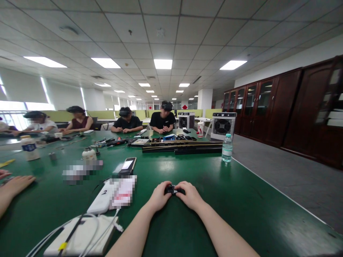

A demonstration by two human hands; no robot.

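We've got the small black part (pixel 173 190) pinched crosswise between left hand (pixel 159 196) and right hand (pixel 190 195), just above the desk (pixel 241 200).

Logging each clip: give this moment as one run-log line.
left hand: holds small black part | right hand: same part | surface: green table | nearby: phone, water bottle

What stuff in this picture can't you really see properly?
- Small black object, head view: both hands cover most of it, so what it is stays unclear.
- Left hand and right hand: the fingers curl over the object, hiding the grip.
- Patch on the table and label beside the white power bank: blurred out.
- White box: cut off by the bottom edge.
- Items along the far end of the table: too small.
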